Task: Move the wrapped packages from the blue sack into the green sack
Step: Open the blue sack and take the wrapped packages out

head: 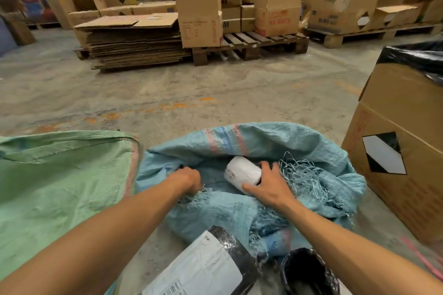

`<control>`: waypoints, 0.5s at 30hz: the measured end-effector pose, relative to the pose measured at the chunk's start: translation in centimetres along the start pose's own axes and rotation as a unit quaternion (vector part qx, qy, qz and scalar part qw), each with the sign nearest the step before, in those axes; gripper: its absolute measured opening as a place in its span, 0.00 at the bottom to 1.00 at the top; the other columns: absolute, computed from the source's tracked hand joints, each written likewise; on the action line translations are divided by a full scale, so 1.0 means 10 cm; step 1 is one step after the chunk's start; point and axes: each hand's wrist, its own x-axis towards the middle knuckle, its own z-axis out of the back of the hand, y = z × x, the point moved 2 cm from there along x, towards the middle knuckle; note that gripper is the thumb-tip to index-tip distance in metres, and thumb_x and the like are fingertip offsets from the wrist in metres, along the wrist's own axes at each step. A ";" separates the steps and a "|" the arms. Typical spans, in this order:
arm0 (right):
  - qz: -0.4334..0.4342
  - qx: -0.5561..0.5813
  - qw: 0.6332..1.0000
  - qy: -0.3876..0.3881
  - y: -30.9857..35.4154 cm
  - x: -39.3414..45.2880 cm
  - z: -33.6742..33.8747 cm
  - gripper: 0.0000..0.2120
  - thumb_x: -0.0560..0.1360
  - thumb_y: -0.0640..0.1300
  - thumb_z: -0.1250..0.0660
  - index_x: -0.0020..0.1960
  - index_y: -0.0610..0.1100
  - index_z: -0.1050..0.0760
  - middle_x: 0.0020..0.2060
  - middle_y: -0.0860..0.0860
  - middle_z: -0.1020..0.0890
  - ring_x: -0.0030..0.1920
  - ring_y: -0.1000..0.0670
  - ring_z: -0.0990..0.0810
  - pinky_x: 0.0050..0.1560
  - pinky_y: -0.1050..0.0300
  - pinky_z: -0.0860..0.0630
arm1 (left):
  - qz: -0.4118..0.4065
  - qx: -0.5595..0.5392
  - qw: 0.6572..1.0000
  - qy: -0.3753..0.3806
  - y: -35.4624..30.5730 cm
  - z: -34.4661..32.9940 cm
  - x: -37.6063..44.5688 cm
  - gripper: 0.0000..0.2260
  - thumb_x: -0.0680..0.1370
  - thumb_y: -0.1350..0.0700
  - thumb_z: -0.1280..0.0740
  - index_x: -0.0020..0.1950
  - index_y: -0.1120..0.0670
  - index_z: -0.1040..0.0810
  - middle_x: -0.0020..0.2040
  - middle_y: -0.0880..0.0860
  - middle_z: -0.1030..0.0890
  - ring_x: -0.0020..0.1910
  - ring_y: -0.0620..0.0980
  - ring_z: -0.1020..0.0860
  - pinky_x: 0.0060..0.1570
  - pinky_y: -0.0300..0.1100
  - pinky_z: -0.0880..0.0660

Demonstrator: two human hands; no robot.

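The blue woven sack lies open on the floor in front of me, its mouth frayed. My right hand grips a small white wrapped package at the sack's opening. My left hand grips the sack's near left edge, fingers curled into the fabric. The green sack lies flat on the left, touching the blue one. Two black-wrapped packages rest on the floor near me: one with a white label and a smaller one.
A large cardboard box with a black plastic liner stands close on the right. Across the concrete floor are pallets with flattened cardboard and stacked boxes. A pink strap lies at the lower right.
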 end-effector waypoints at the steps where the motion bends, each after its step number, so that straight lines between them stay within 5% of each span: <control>1: -0.003 -0.020 1.000 0.000 -0.01 0.00 0.02 0.38 0.68 0.59 0.28 0.69 0.44 0.39 0.64 0.42 0.36 0.58 0.40 0.24 0.58 0.46 0.23 | 0.024 0.001 1.000 -0.004 0.03 -0.02 0.03 0.30 0.81 0.48 0.40 0.78 0.61 0.43 0.78 0.62 0.44 0.76 0.61 0.41 0.74 0.53 0.40; 3: -0.017 -0.053 0.998 0.041 -0.03 0.04 0.00 0.36 0.70 0.59 0.30 0.70 0.44 0.39 0.66 0.40 0.36 0.59 0.38 0.24 0.60 0.48 0.24 | 0.059 0.008 0.998 0.028 0.06 -0.02 0.05 0.37 0.80 0.46 0.38 0.80 0.60 0.53 0.80 0.61 0.52 0.78 0.61 0.50 0.76 0.53 0.49; 5: -0.029 -0.066 0.995 0.073 -0.05 0.10 -0.03 0.36 0.72 0.58 0.31 0.71 0.44 0.42 0.68 0.39 0.38 0.61 0.37 0.24 0.61 0.47 0.25 | 0.059 0.012 0.993 0.099 0.08 0.02 0.05 0.21 0.82 0.46 0.43 0.70 0.58 0.32 0.70 0.60 0.33 0.67 0.58 0.31 0.72 0.52 0.42; 7: -0.037 -0.078 0.992 0.088 -0.06 0.14 -0.05 0.38 0.73 0.58 0.32 0.74 0.44 0.46 0.72 0.38 0.42 0.64 0.35 0.27 0.64 0.46 0.27 | 0.044 -0.008 0.986 0.163 0.07 0.08 -0.02 0.15 0.83 0.50 0.47 0.55 0.57 0.24 0.55 0.58 0.25 0.47 0.54 0.25 0.60 0.50 0.33; 9: -0.038 -0.093 0.990 0.099 -0.07 0.15 -0.08 0.40 0.74 0.59 0.33 0.76 0.44 0.50 0.74 0.38 0.47 0.68 0.33 0.30 0.67 0.43 0.29 | 0.033 -0.007 0.985 0.169 0.08 0.10 -0.03 0.20 0.83 0.50 0.47 0.67 0.60 0.26 0.65 0.60 0.25 0.57 0.57 0.24 0.58 0.49 0.32; 15: 0.032 -0.101 0.988 0.113 -0.06 0.17 0.06 0.36 0.71 0.60 0.28 0.71 0.44 0.37 0.66 0.42 0.31 0.64 0.40 0.27 0.64 0.46 0.28 | -0.035 -0.043 0.998 -0.007 -0.06 0.05 0.15 0.21 0.77 0.43 0.35 0.62 0.57 0.24 0.61 0.57 0.22 0.54 0.56 0.23 0.56 0.50 0.25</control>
